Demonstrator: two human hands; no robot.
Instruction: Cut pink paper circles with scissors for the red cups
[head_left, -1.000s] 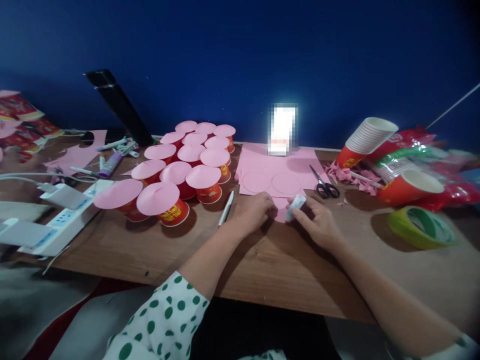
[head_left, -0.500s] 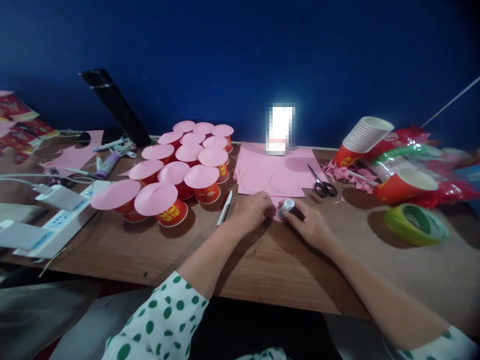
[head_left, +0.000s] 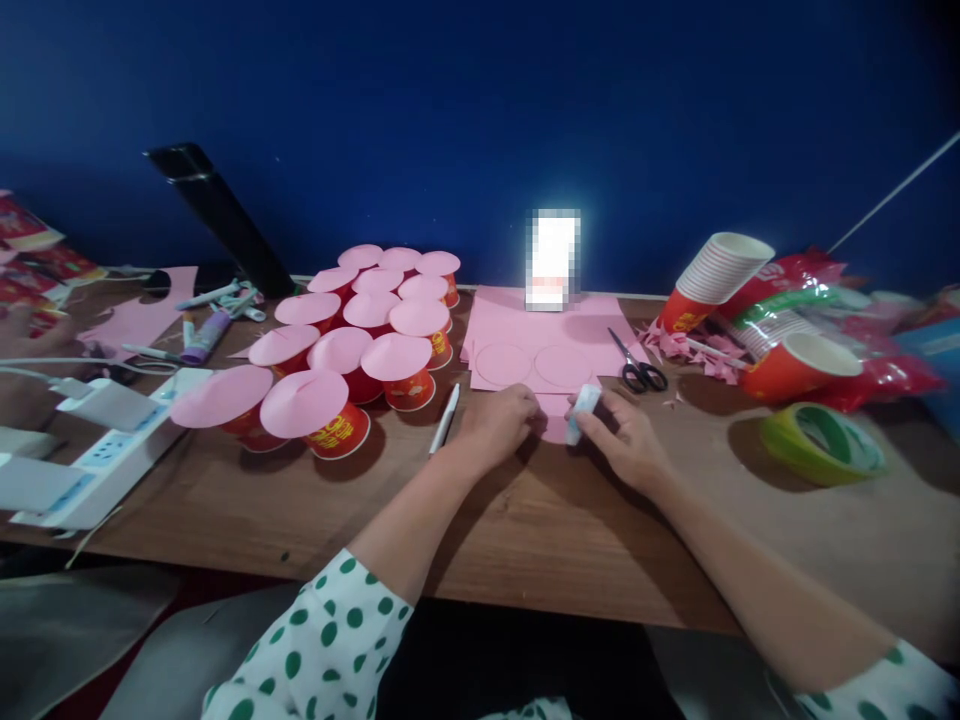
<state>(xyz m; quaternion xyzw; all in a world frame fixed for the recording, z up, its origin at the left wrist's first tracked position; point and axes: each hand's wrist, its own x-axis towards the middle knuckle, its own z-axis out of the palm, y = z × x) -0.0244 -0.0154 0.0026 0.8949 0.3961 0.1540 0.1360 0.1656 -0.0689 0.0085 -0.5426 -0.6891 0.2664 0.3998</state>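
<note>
Between the fingers of my right hand (head_left: 622, 432) is a white and pale blue glue stick (head_left: 583, 413), tilted over a small pink paper piece (head_left: 553, 428) on the table. My left hand (head_left: 504, 425) is closed at the left edge of that piece, its fingertips curled and partly hidden. Just beyond lie pink sheets (head_left: 551, 330), with two circles outlined on the nearest one. Black-handled scissors (head_left: 641, 372) rest at their right edge. A white pen (head_left: 445, 420) lies to the left of my left hand.
Red paper cups topped with pink paper discs (head_left: 304, 402) stand in rows at left. A power strip (head_left: 112, 450) lies farther left, near another person's hand (head_left: 30, 350). Stacked cups (head_left: 716, 275), green-yellow tape (head_left: 821, 445) and pink scraps are at right. A lit phone (head_left: 553, 260) stands behind.
The glue stick has tipped from pointing toward me to a slanted, more upright pose in my right hand. My left hand stays at the paper piece. The view has shifted slightly.
</note>
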